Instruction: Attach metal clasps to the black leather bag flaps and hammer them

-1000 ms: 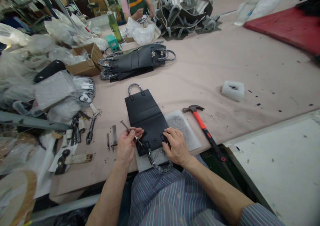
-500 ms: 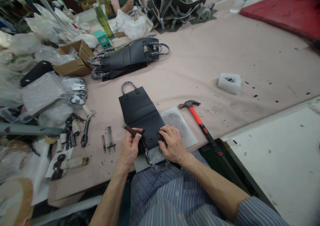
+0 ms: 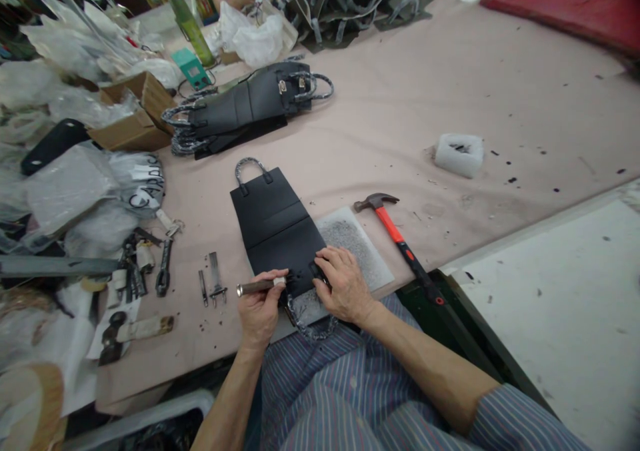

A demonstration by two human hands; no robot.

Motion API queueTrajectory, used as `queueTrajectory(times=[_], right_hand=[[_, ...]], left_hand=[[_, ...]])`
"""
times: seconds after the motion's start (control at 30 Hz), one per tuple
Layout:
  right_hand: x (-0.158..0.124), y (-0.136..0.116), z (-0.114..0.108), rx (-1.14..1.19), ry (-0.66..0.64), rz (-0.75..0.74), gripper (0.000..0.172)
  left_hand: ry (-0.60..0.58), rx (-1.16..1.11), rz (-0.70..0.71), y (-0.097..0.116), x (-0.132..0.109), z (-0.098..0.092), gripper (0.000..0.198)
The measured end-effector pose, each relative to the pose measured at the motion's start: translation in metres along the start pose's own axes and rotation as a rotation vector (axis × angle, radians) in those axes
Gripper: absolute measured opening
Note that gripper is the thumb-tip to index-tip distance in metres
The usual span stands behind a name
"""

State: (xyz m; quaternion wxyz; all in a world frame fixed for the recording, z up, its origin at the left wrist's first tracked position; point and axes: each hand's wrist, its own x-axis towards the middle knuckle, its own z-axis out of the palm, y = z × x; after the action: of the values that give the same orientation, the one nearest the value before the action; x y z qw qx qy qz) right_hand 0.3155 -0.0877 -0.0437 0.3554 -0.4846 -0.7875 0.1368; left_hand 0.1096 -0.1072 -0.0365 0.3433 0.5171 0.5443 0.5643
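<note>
Left hand (image 3: 259,314) grips metal tool (image 3: 251,288); right hand (image 3: 346,286) on black panel (image 3: 278,228), hold unclear — tilted tool could slip, scratching between hands.

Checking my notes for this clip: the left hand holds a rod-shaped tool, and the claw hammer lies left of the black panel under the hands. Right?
Wrong side: the claw hammer lies right of the black panel, as the head view shows. The left hand does hold a rod-shaped tool.
</note>
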Motion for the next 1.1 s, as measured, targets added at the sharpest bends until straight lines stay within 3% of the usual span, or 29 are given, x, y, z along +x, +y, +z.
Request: queueTrajectory(times=[0.23, 0.87, 1.1], right_hand=[[-0.0004, -0.0003, -0.0005, 0.0, -0.003, 0.001, 0.035], [-0.0006, -0.0002, 0.0008, 0.007, 0.001, 0.006, 0.038], [0.0002, -0.0008, 0.0001, 0.001, 0.0, 0.003, 0.037]], left_hand=[[-0.007, -0.029, 0.115, -0.0072, -0.0085, 0.0017, 0.015], [0.018, -0.017, 0.026, -0.0094, -0.0101, 0.0037, 0.019], [0.008, 0.023, 0.087, -0.0077, -0.0099, 0.0039, 0.018]])
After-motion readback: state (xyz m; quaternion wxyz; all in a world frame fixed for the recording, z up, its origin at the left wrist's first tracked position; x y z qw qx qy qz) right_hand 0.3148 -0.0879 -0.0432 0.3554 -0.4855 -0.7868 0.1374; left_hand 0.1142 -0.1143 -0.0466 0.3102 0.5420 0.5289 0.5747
